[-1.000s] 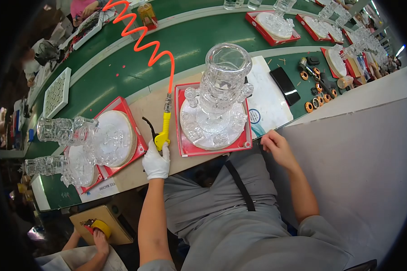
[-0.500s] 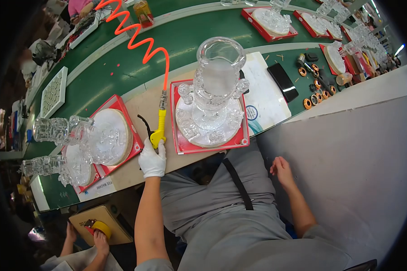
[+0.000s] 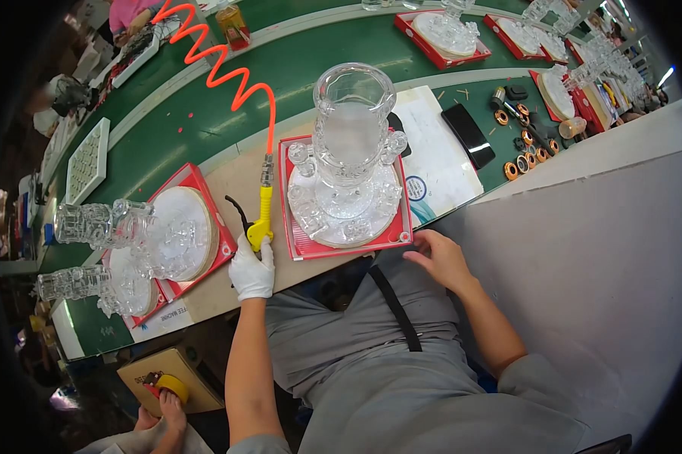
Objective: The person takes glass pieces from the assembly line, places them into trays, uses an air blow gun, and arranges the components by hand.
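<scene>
Standing upright at centre: clear glass vessel (image 3: 350,144) on round base (image 3: 363,228), inside red tray (image 3: 289,227). Eight o'clock — left hand (image 3: 251,274), gloved, closed around yellow air blow gun (image 3: 262,223). Four o'clock — right hand (image 3: 443,261), bare, half-open, apparently empty, by tray corner; contact unclear. Ten o'clock: coiled orange hose (image 3: 242,94). Hazard: gun or hose, swung rightward, could strike the tall glass and topple it.

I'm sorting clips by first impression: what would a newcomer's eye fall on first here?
Probably the bright orange coiled hose, zigzagging down from the upper left to a yellow air gun in the gloved left hand. Next, the tall clear glass piece right of the gun, above a round white base in a red tray.
</scene>
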A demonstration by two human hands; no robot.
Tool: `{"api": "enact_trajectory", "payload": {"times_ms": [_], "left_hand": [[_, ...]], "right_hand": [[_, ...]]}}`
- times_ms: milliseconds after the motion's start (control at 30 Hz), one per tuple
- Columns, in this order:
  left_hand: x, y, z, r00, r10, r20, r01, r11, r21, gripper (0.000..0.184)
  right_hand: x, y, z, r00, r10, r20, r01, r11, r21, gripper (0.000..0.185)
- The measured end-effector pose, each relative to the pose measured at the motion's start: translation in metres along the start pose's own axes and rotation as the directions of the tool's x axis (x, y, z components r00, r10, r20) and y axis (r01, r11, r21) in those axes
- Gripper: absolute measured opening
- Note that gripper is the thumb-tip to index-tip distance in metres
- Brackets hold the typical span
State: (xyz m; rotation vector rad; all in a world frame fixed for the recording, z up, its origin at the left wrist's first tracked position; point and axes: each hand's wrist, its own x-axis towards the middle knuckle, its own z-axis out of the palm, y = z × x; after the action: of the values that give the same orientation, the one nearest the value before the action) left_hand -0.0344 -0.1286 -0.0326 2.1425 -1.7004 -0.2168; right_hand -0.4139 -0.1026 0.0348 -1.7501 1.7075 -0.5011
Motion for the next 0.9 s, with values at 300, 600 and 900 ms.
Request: {"api": "enact_trajectory", "payload": {"times_ms": [300, 600, 900], "left_hand": [[0.000, 0.002, -0.003, 1.000, -0.027, -0.004, 0.027, 1.000, 0.001, 0.047], [0.001, 0.009, -0.009, 0.998, -0.059, 0.021, 0.059, 0.998, -0.034, 0.044], [0.000, 0.006, -0.007, 0.999, -0.043, 0.000, 0.042, 0.999, -0.024, 0.043]], "right_hand": [[0.006, 0.000, -0.002, 0.979, -0.202, 0.031, 0.198, 0.902, -0.384, 0.016], [0.028, -0.017, -0.015, 0.976, -0.205, -0.073, 0.188, 0.964, -0.189, 0.017], [0.055, -0.026, 0.000, 0.983, 0.028, 0.181, 0.031, 0.948, -0.316, 0.014]]}}
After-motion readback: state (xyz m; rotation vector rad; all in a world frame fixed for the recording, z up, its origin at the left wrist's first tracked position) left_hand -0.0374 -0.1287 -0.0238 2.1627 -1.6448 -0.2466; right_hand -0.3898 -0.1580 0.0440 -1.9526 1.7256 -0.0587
